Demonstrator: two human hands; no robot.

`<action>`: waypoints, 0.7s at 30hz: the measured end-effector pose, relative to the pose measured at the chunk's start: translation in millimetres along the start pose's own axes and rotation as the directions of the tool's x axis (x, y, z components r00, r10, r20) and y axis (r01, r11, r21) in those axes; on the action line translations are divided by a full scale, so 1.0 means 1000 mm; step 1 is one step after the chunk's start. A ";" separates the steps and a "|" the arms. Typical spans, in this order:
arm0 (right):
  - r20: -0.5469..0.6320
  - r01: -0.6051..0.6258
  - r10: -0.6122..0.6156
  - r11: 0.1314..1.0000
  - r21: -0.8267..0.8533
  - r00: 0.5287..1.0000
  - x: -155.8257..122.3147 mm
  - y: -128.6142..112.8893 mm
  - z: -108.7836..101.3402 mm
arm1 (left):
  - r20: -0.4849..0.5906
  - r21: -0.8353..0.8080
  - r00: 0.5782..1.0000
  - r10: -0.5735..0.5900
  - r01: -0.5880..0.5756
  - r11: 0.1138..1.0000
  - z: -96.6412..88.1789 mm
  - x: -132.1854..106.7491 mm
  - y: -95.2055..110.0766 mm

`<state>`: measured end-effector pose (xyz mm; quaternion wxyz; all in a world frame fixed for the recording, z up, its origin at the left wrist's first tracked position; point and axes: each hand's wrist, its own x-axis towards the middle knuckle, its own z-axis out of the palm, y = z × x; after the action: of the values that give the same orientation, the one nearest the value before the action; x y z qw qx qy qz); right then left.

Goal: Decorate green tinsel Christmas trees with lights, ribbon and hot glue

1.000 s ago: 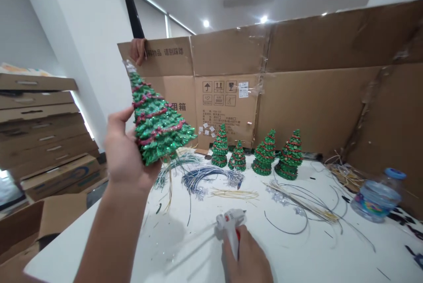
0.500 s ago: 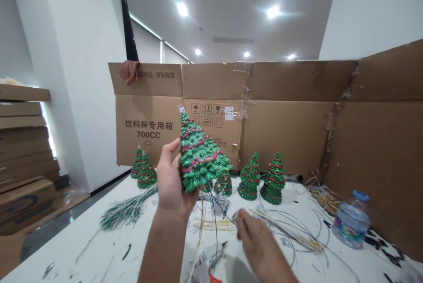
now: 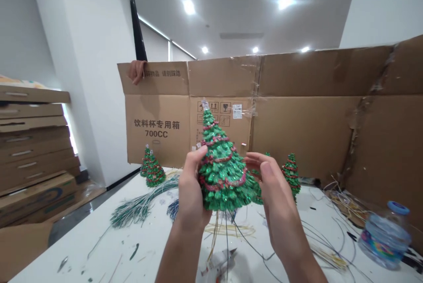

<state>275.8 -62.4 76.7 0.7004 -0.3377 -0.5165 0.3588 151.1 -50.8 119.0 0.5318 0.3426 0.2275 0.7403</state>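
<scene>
One glittery green Christmas tree (image 3: 224, 179), ringed with reddish garlands, is held up above the desk (image 3: 157, 234), in from its near edge. The left hand (image 3: 192, 181) grasps its left side; the right hand (image 3: 276, 195), loosely open, is just beside its right side, and contact cannot be told. Thin wires (image 3: 226, 232) hang below the base. Beneath, a glue gun (image 3: 216, 267) lies towards the near edge. A blue-capped bottle (image 3: 385, 236) stands towards the right edge; a bundle of green-and-white wires (image 3: 134, 210) lies near the left one. Two similar trees (image 3: 155, 173) stand near the far left corner. Behind the far edge rises a cardboard panel (image 3: 304, 128), with another person's hand (image 3: 137, 72) over its top.
</scene>
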 end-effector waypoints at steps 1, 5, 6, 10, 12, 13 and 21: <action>0.021 -0.007 0.006 0.999 0.052 1.000 0.003 0.003 0.000 | 0.005 0.017 1.000 -0.009 0.009 1.000 0.000 -0.001 -0.001; 0.057 0.034 -0.039 0.994 0.099 0.998 0.007 0.006 -0.006 | 0.050 0.059 0.998 -0.029 0.026 0.998 0.002 -0.004 -0.008; 0.062 0.040 -0.046 0.995 0.094 0.997 0.006 0.004 -0.007 | 0.080 0.062 0.996 -0.031 0.026 0.998 0.003 -0.004 -0.010; 0.084 0.022 -0.030 0.996 0.091 0.996 -0.001 -0.004 -0.009 | 0.209 0.084 0.976 -0.058 0.041 0.996 0.007 -0.007 -0.016; 0.054 0.028 -0.032 0.996 0.083 0.998 -0.003 -0.006 -0.008 | 0.233 0.099 0.970 -0.068 0.046 0.994 0.008 -0.008 -0.019; 0.027 0.039 -0.041 0.996 0.080 0.999 -0.004 -0.006 -0.007 | 0.236 0.104 0.969 -0.071 0.047 0.993 0.009 -0.009 -0.020; -0.087 0.100 -0.094 0.992 0.076 0.992 -0.007 -0.001 -0.007 | 0.279 0.124 0.958 -0.070 0.036 0.992 0.012 -0.011 -0.024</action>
<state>281.5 -69.5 73.0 0.7508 -0.2986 -0.4879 0.3303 177.2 -53.2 107.2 0.5574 0.4693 0.2016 0.6546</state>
